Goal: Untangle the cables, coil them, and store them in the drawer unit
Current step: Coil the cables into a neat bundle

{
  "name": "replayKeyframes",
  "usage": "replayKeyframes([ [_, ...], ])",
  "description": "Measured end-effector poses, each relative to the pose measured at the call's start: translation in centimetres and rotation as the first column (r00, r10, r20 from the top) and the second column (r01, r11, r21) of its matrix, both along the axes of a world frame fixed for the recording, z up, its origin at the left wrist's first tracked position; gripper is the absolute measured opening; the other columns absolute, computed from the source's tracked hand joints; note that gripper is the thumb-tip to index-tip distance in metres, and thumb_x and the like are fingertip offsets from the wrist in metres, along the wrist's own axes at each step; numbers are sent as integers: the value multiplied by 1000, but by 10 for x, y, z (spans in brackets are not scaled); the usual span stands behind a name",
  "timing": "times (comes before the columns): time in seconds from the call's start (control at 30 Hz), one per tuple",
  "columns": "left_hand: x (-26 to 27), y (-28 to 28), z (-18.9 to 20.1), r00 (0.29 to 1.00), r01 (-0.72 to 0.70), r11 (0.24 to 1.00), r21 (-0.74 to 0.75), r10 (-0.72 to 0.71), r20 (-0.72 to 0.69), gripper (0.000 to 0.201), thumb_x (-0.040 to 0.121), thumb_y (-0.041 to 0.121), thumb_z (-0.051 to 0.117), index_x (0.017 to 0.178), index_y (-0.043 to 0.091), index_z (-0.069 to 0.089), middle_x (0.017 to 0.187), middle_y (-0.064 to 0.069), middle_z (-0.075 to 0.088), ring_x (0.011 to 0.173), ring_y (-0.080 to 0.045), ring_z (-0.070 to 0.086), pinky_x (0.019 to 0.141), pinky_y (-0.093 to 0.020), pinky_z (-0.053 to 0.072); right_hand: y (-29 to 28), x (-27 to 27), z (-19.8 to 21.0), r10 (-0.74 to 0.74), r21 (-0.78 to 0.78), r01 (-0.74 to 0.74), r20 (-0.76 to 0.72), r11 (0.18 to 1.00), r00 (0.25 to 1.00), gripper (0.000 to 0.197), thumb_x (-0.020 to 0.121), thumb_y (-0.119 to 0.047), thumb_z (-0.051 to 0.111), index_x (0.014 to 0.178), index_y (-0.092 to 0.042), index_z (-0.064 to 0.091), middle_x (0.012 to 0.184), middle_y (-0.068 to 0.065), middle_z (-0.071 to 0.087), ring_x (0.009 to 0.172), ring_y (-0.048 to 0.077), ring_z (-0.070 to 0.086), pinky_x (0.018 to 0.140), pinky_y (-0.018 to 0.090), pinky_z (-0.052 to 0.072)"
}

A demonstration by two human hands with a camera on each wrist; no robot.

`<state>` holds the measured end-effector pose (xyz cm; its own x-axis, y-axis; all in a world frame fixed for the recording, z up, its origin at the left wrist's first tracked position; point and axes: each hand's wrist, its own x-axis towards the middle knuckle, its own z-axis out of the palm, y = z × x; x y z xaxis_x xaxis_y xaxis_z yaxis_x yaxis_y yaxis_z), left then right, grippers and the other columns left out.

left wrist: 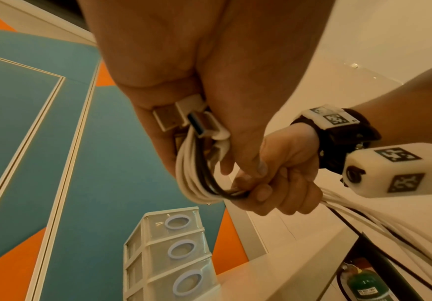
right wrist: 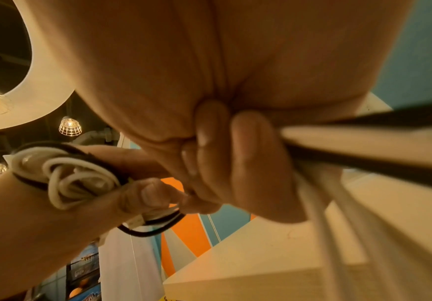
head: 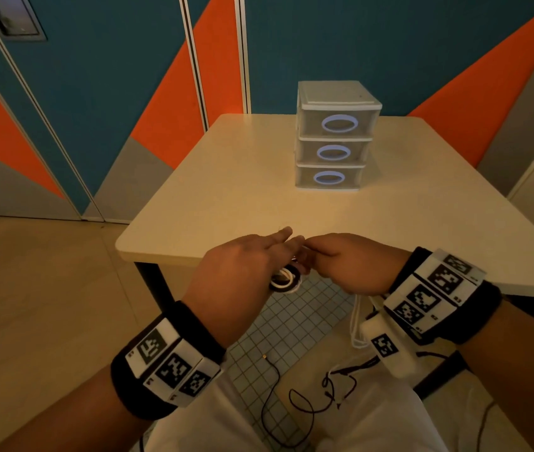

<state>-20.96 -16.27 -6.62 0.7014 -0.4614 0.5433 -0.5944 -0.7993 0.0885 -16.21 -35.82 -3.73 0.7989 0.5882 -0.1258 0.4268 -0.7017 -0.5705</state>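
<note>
A cream table is set before wall panels painted teal, orange and grey; caged ceiling lamps are lit above a pale floor.

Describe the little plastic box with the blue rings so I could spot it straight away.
Look at the cream table in front of the teal and orange wall. Towards its far side, slightly right of centre, stands the drawer unit, alone on the tabletop. It is a small translucent white tower of three stacked drawers, all closed, each with an oval pale blue ring handle on its front.

drawer unit stands mid-table
</note>
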Motion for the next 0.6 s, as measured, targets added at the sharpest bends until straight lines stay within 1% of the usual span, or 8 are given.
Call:
replayKeyframes([
  [0.07,-1,-3,-2,1000,-19,1000,20,19,14,75,56,-10,87,124,15,71,126,-9,70,90,-27,75,65,-40,63,1,1,1,-1,-16,1,-4,1000,1000,35,106,-35,34,95,-12,58,68,-8,46,47,-16,46,51,3,39],
  [0.17,-2,-7,-4,998,-51,998,35,50,38,67,57,-4,89,119,14,74,121,-9,72,92,-27,74,66,-34,62,1,1,0,-4,-36,3,-9,999,1000,38,106,-34,34,92,-10,60,68,-6,47,46,-14,46,50,5,39],
  [0.23,-1,-8,-5,995,-91,992,84,88,43,63,55,-1,90,114,12,76,117,-12,74,95,-30,72,66,-34,62,1,0,0,2,-50,-3,-23,999,1000,38,106,-37,35,81,-20,59,66,-8,48,43,-12,47,46,6,38],
  [0.3,1,-8,-1,991,-122,981,150,130,-43,59,56,2,89,112,15,76,112,-12,75,94,-31,71,68,-34,61,-1,-2,-1,10,-66,-13,-43,998,999,38,105,-39,35,79,-28,61,64,-9,48,44,-5,49,45,9,37],
  [0.37,4,-10,0,953,-158,960,231,209,-219,41,77,14,79,116,22,69,108,-4,73,93,-27,68,73,-35,58,-3,-3,-3,4,-78,-8,-55,997,998,37,105,-37,36,87,-25,67,64,-9,49,51,1,48,53,13,36],
  [0.43,7,-9,-6,920,-166,927,336,268,-287,23,92,27,64,115,25,61,101,0,67,92,-23,65,76,-38,54,-1,-6,-5,13,-97,-20,-70,995,997,36,105,-36,37,95,-19,67,66,-11,49,59,2,46,61,18,36],
  [0.5,9,-10,-11,905,-156,908,389,289,-311,21,95,32,60,113,24,57,102,0,62,93,-21,63,74,-35,52,1,-9,-6,51,-95,-57,-66,994,997,36,105,-36,35,85,-20,60,68,-10,48,63,3,44,66,23,37],
  [0.6,11,-10,-16,884,-142,898,417,305,-355,25,95,34,59,117,25,59,105,-1,62,95,-20,63,77,-35,52,4,-15,-3,75,-75,-77,-30,994,997,38,105,-37,35,70,-32,49,66,-10,48,63,3,44,66,23,36],
])
